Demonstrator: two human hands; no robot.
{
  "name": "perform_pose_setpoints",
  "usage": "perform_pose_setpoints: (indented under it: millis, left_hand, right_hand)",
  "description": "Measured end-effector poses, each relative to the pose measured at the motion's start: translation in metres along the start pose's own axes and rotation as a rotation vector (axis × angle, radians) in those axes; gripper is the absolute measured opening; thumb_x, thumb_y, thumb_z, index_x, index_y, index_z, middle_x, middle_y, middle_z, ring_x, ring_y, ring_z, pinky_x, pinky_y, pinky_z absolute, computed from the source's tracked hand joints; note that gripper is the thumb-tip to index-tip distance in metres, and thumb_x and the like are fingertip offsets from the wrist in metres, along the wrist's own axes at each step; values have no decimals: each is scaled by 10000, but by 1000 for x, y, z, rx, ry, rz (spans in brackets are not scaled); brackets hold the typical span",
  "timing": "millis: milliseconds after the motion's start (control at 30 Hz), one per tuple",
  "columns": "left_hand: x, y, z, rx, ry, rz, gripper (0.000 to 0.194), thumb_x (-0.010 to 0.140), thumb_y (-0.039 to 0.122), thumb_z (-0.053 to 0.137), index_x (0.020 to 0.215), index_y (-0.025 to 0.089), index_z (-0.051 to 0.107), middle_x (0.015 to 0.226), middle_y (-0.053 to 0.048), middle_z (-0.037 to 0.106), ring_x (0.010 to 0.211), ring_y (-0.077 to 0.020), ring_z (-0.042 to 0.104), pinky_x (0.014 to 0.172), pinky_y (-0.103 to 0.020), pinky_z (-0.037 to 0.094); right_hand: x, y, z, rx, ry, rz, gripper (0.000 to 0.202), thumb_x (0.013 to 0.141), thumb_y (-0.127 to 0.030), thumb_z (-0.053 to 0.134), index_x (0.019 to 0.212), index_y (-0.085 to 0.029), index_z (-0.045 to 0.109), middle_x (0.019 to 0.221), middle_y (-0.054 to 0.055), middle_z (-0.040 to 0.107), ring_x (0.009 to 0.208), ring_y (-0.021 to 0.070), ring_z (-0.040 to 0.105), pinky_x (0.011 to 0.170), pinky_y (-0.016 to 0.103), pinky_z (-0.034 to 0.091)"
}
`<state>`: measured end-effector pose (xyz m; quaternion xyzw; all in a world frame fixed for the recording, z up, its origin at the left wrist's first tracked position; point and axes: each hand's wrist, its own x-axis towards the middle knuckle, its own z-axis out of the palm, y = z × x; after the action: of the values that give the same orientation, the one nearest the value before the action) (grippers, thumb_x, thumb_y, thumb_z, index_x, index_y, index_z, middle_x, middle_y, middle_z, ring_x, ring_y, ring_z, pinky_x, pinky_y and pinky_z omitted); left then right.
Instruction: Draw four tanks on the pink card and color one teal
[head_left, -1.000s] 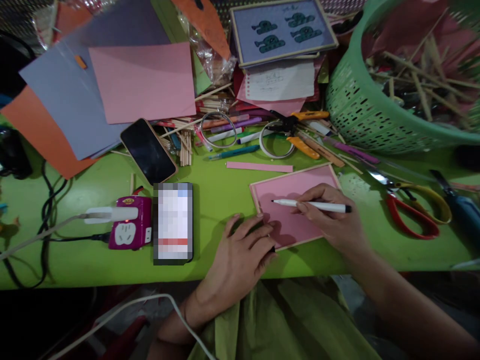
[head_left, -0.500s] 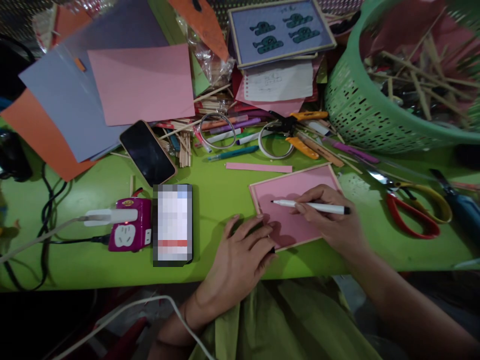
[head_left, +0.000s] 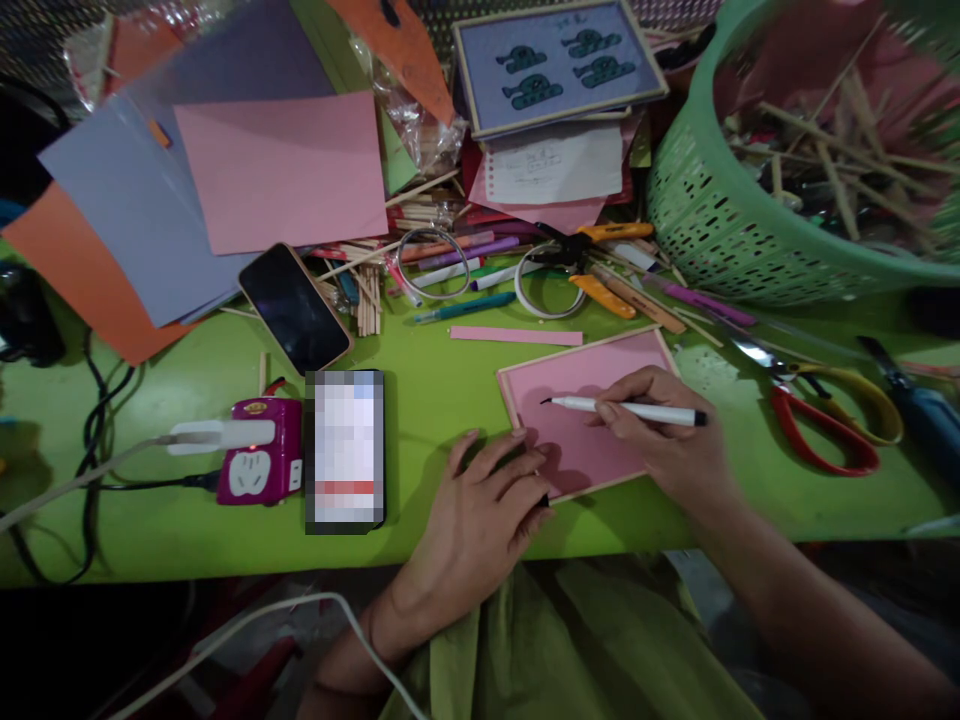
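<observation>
The right hand [head_left: 645, 420] pinches one white marker [head_left: 645, 411] over one framed pink card [head_left: 592, 440] on the surface [head_left: 427, 390]; the loosely spread left hand [head_left: 480, 520] touches its edge. Two phones [head_left: 296, 305] lie leftward; notepaper [head_left: 555, 168] writing is illegible.

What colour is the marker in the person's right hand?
The marker is white with a dark end, shown best in the head view.

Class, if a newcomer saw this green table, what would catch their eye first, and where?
Probably the big green basket of sticks, upper right. Next come the red-and-yellow-handled scissors below it, and the right hand, right of centre, holding a white marker to a pink, wood-edged card.
</observation>
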<state>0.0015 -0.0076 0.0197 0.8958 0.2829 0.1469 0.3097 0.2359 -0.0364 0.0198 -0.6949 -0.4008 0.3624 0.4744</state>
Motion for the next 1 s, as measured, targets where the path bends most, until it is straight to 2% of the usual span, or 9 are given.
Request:
perform_pose_setpoints:
  millis: [300, 400, 533, 667, 1000]
  left_hand:
    - [0, -1, 0, 21, 5, 12, 225, 1052, 275, 560, 1252, 305, 659, 1418, 42, 684, 1430, -185, 514, 1223, -476, 304]
    - [0, -1, 0, 7, 18, 10, 233, 1055, 281, 562, 1265, 320, 655, 1412, 55, 688, 1425, -178, 519, 1220, -463, 305]
    - [1, 0, -1, -17, 19, 11, 212, 1068, 273, 540, 1243, 317, 651, 1441, 68, 667, 1440, -172, 505, 1228, -463, 281]
    - [1, 1, -2, 11, -4, 6, 187, 1052, 253, 556, 1199, 283, 666, 1432, 35, 676, 1436, -183, 510, 1226, -481, 305]
    - [1, 1, -2, 30, -21, 0, 146, 1019, 229, 599, 1134, 268, 680, 1412, 7, 692, 1442, -189, 503, 1234, -481, 311]
  right_hand:
    - [2, 0, -2, 1, 40, -18, 134, 843, -340, 808, 820, -285, 689, 723, 15, 758, 620, 208, 730, 502, 315, 554]
    - [3, -2, -1, 23, 77, -14, 157, 813, -329, 824, 786, -276, 679, 699, 5, 753, 613, 207, 744, 496, 305, 557]
    - [4, -5, 0, 51, 121, 0, 155, 783, -292, 825, 762, -260, 675, 699, -1, 761, 615, 194, 755, 514, 284, 561]
    - [4, -4, -2, 55, 146, 4, 141, 780, -281, 817, 750, -269, 680, 692, 3, 759, 610, 201, 745, 516, 301, 564]
    - [3, 4, -7, -9, 166, -45, 92, 832, -262, 787, 793, -264, 704, 668, -4, 739, 608, 196, 733, 526, 301, 549]
